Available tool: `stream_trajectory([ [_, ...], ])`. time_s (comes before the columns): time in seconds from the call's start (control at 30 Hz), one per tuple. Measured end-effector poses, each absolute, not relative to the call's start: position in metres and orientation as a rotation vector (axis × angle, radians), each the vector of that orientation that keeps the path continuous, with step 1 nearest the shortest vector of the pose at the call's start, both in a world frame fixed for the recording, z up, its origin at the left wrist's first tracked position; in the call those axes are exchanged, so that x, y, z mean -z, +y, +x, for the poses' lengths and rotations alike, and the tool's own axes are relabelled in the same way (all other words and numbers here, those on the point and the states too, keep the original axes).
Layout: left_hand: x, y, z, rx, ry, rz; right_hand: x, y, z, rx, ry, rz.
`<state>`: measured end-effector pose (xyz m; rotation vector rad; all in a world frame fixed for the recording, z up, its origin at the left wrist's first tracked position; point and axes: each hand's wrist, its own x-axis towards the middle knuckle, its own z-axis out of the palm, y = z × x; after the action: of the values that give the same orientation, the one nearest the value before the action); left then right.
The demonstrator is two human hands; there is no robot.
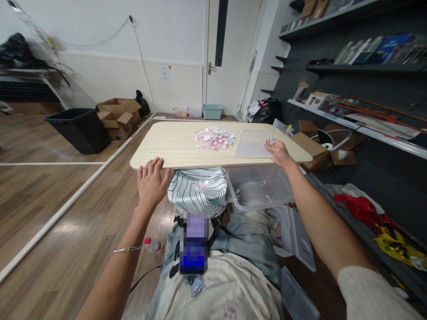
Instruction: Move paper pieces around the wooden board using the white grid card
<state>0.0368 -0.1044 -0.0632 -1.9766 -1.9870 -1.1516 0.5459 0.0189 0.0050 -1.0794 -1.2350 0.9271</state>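
My right hand (279,152) pinches the right side of a flat white plastic board with a row of slots (255,149), which lies over the right part of a pale wooden tabletop (167,144). Left of the board is a loose pile of small white and pink pieces (215,137), too small to make out one by one. My left hand (151,180) rests on the tabletop's near left edge, fingers stretched over it and thumb apart, holding nothing.
Below the near edge are a white bag with black wavy lines (196,191) and a clear plastic bin (260,189). A phone (193,244) is at my lap. A bottle (152,244) stands on the floor. Cardboard boxes (310,146) and shelves (367,66) line the right.
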Motion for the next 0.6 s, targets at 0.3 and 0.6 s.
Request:
stream_trajectory([
  [0.3, 0.0651, -0.104, 0.0355, 1.179, -1.963, -1.976, -0.0082, 0.0155, 0.5416, -0.913, -1.219, -1.088],
  [0.6, 0.0652, -0.104, 0.0364, 1.225, -1.954, -1.958, -0.0059, 0.0164, 0.5444, -0.927, -1.249, -1.07],
])
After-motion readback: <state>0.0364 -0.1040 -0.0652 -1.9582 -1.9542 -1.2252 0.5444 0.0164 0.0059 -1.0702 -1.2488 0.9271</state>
